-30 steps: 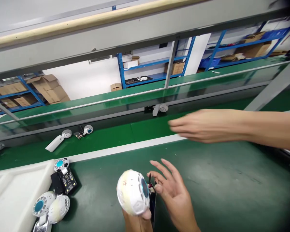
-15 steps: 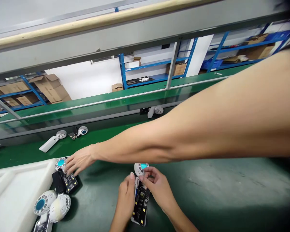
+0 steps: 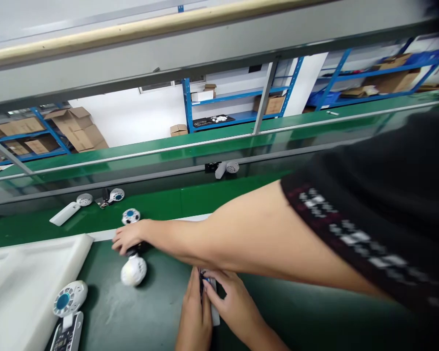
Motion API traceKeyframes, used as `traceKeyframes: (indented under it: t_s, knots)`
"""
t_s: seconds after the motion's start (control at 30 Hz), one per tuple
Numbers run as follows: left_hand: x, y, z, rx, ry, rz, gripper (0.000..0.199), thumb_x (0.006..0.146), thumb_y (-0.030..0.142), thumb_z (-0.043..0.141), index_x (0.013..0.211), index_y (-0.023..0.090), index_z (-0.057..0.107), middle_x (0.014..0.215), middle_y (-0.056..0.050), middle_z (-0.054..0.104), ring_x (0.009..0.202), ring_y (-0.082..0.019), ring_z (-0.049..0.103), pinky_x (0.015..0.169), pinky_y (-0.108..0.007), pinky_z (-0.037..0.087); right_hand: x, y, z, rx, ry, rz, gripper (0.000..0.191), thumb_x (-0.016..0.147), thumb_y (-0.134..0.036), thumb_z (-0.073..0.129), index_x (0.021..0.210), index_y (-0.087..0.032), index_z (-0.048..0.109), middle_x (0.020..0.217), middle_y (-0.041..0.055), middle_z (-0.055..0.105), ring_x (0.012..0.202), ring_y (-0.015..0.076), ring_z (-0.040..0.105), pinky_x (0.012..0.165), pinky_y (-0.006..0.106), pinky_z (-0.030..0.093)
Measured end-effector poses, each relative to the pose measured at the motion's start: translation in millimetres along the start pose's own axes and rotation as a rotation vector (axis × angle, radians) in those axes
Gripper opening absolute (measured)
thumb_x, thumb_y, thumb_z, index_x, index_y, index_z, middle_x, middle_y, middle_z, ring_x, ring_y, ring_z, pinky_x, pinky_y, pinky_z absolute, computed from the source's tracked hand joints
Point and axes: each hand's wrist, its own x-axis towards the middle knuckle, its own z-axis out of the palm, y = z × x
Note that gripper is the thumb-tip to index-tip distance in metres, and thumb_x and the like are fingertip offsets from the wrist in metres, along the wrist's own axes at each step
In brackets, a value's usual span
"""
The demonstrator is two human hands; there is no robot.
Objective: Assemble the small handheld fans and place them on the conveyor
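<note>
My left hand [image 3: 193,312] and my right hand [image 3: 236,304] are closed at the front middle around a small fan's body. A strip of its white casing [image 3: 215,314] shows between them, with dark parts near the fingertips. My left fingers press along one side, and my right thumb and fingers pinch the upper part. Another person's arm [image 3: 201,239] crosses just above and hides the top end. That person's hand [image 3: 128,236] grips dark parts between a fan head [image 3: 130,216] and a white round fan head [image 3: 133,271].
At left, a fan with an exposed board [image 3: 68,336] lies beside a white foam tray [image 3: 84,243]. More fan pieces [image 3: 66,213] rest on the green belt [image 3: 190,200]. The other person's dark sleeve [image 3: 369,204] fills the right side.
The other person's hand has moved right, drawing fan parts away from the tray; their sleeve has come into view. Between my hands, white casing shows where the circuit board faced up before.
</note>
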Motion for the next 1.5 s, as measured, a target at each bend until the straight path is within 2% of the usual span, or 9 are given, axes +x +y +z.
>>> traceKeyframes:
  t_s: [0.13, 0.27, 0.5, 0.77, 0.97, 1.2, 1.27, 1.37, 1.5]
  knots:
    - [-5, -6, 6.3, -0.016, 0.058, 0.026, 0.047, 0.090, 0.027, 0.030, 0.130, 0.006, 0.039, 0.130, -0.016, 0.050, 0.120, -0.022, 0.047, 0.102, -0.035, 0.037, 1, -5, 4, -0.142, 0.066, -0.064, 0.019, 0.073, -0.007, 0.044, 0.080, -0.017, 0.059, 0.103, 0.0138, 0.059, 0.096, 0.0281, 0.057, 0.079, 0.044, 0.052]
    - [-9, -13, 16.2, 0.019, 0.118, 0.089, 0.045, 0.089, 0.023, 0.029, 0.128, 0.004, 0.042, 0.127, -0.018, 0.052, 0.117, -0.021, 0.050, 0.099, -0.033, 0.040, 2, -1, 7, -0.158, 0.149, -0.134, 0.019, 0.077, -0.007, 0.045, 0.086, -0.018, 0.058, 0.093, 0.0115, 0.059, 0.086, 0.0258, 0.058, 0.071, 0.043, 0.054]
    - [-10, -22, 34.7, 0.063, 0.279, 0.138, 0.043, 0.088, 0.015, 0.026, 0.126, 0.004, 0.043, 0.123, -0.019, 0.054, 0.115, -0.020, 0.052, 0.094, -0.031, 0.045, 3, 8, 11, -0.140, 0.207, -0.245, 0.023, 0.082, -0.006, 0.040, 0.072, -0.018, 0.056, 0.088, 0.0105, 0.062, 0.088, 0.0216, 0.059, 0.074, 0.035, 0.054]
    - [-7, -15, 31.6, 0.041, 0.342, 0.061, 0.041, 0.088, 0.019, 0.029, 0.122, 0.004, 0.047, 0.119, -0.020, 0.058, 0.110, -0.022, 0.056, 0.090, -0.030, 0.047, 4, 11, 14, -0.147, 0.203, -0.296, 0.022, 0.082, -0.006, 0.038, 0.077, -0.017, 0.056, 0.088, 0.0113, 0.066, 0.091, 0.0238, 0.061, 0.078, 0.043, 0.054]
    - [-6, -12, 33.0, 0.000, 0.363, -0.001, 0.041, 0.089, 0.022, 0.028, 0.119, 0.005, 0.050, 0.118, -0.018, 0.059, 0.109, -0.021, 0.056, 0.091, -0.032, 0.046, 4, 15, 20, -0.147, 0.245, -0.309, 0.022, 0.081, -0.005, 0.038, 0.077, -0.019, 0.055, 0.082, 0.0093, 0.066, 0.090, 0.0231, 0.062, 0.075, 0.041, 0.055]
    - [-5, -2, 34.7, 0.060, 0.312, 0.014, 0.043, 0.088, 0.021, 0.030, 0.125, 0.002, 0.042, 0.123, -0.020, 0.055, 0.111, -0.020, 0.055, 0.092, -0.030, 0.044, 5, 18, 16, -0.128, 0.251, -0.345, 0.021, 0.081, -0.005, 0.040, 0.078, -0.019, 0.055, 0.081, 0.0072, 0.066, 0.088, 0.0214, 0.062, 0.076, 0.038, 0.053]
    - [1, 6, 25.0, 0.119, 0.171, -0.008, 0.041, 0.089, 0.024, 0.028, 0.120, 0.007, 0.048, 0.111, -0.017, 0.063, 0.099, -0.020, 0.062, 0.083, -0.030, 0.047, 6, 18, 12, -0.121, 0.229, -0.374, 0.020, 0.080, -0.005, 0.042, 0.081, -0.019, 0.057, 0.081, 0.0063, 0.065, 0.085, 0.0206, 0.062, 0.075, 0.037, 0.053]
    - [11, 18, 11.8, 0.238, -0.011, -0.058, 0.039, 0.089, 0.027, 0.023, 0.096, 0.015, 0.059, 0.082, -0.012, 0.069, 0.073, -0.023, 0.066, 0.064, -0.030, 0.047, 6, 16, 8, -0.118, 0.226, -0.401, 0.023, 0.080, -0.005, 0.041, 0.090, -0.018, 0.057, 0.082, 0.0078, 0.065, 0.083, 0.0210, 0.062, 0.075, 0.038, 0.053]
    - [14, 22, 13.7, 0.296, -0.002, -0.071, 0.036, 0.086, 0.021, 0.024, 0.093, 0.012, 0.058, 0.076, -0.015, 0.068, 0.072, -0.028, 0.066, 0.061, -0.032, 0.044, 7, 17, 5, -0.118, 0.231, -0.411, 0.022, 0.080, -0.004, 0.041, 0.089, -0.018, 0.056, 0.081, 0.0074, 0.065, 0.081, 0.0208, 0.062, 0.074, 0.038, 0.053]
